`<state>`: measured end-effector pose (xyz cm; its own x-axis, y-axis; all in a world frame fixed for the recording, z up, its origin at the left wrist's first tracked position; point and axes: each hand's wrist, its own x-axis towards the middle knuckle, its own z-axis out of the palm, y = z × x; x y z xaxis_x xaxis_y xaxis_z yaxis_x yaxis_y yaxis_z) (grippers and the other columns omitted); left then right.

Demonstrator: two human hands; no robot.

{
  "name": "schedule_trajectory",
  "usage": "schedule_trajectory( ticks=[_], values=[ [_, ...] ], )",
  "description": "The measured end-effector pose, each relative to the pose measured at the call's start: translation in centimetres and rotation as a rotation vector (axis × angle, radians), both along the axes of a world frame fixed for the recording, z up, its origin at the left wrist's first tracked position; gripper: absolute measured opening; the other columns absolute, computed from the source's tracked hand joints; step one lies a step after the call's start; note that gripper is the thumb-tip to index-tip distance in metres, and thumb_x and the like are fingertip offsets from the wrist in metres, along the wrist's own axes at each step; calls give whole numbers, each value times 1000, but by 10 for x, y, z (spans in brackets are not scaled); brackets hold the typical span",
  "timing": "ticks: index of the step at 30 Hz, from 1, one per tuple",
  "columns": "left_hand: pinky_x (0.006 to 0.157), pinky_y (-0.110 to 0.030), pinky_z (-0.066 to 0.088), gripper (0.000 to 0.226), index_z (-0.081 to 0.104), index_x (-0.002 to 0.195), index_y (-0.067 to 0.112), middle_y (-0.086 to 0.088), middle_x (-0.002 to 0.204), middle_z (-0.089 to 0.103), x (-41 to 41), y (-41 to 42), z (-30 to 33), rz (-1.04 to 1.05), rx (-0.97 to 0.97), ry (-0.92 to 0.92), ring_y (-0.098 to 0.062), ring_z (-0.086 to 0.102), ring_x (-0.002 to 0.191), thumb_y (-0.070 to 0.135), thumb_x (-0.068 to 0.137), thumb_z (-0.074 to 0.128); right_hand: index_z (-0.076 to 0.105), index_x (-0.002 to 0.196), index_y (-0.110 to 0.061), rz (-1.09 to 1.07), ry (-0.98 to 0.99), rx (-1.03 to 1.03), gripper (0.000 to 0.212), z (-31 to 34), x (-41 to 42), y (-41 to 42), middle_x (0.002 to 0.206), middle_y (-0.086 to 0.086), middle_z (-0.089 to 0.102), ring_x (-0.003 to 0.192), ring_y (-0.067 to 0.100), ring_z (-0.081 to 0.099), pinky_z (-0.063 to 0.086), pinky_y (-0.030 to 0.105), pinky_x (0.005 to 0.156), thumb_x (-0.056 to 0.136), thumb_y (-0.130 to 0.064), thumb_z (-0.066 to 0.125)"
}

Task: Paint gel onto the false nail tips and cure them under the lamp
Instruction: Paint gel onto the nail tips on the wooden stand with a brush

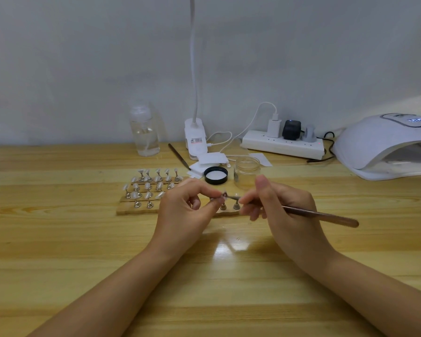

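At the middle of the wooden tabletop, a small metal stand bearing a nail tip is pinched between the thumb and fingertips of the left hand, raised just above the wooden holder strips. The grip of the left hand is pressed together on the stand; the other fingers are curled inward. A brush with a brown handle is held in the right hand, pinched between thumb and fingers like a pen, its handle running out to the right. The brush tip is laid against the nail tip held by the left hand. Whether gel is on the tip cannot be told.

On the holder strips, behind and to the left of the left hand, rows of nail tips on stands are set upright. Two more stands are seen between the hands on the nearest strip. Just behind the hands a small clear jar stands open, with its black lid lying beside it on the left. White wipes lie behind the lid. A second brush lies near a clear bottle. The curing lamp sits at the right edge, well apart from the hands, its display lit. A power strip and a clip lamp stand along the wall.
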<state>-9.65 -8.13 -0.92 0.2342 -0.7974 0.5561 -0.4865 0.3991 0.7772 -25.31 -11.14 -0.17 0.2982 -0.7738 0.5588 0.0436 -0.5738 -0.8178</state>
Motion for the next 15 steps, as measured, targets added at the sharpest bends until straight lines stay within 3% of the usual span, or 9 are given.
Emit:
schedule_trajectory(
  ticks=[6, 10, 15],
  values=[
    [51, -9, 30, 33, 63, 63, 36, 21, 64, 59, -1, 0, 0, 4, -10, -2, -5, 35, 48, 6, 70, 75, 68, 71, -18, -26, -9, -19, 35, 1, 0, 0, 65, 3, 68, 54, 7, 61, 44, 11, 54, 91, -41, 51],
    [51, -9, 30, 30, 63, 63, 37, 23, 60, 56, -1, 0, 1, 11, -9, -6, -4, 35, 48, 10, 71, 75, 67, 61, -19, 8, -57, 54, 42, 1, 0, 2, 55, 8, 65, 47, 16, 59, 44, 16, 48, 88, -47, 51],
    [50, -9, 29, 32, 63, 63, 38, 23, 58, 56, -1, 1, 1, 6, -6, -14, -5, 36, 48, 10, 72, 75, 67, 71, -16, 2, -36, 14, 37, 2, 1, 1, 63, 4, 67, 52, 4, 58, 41, 9, 52, 91, -41, 48]
  ],
)
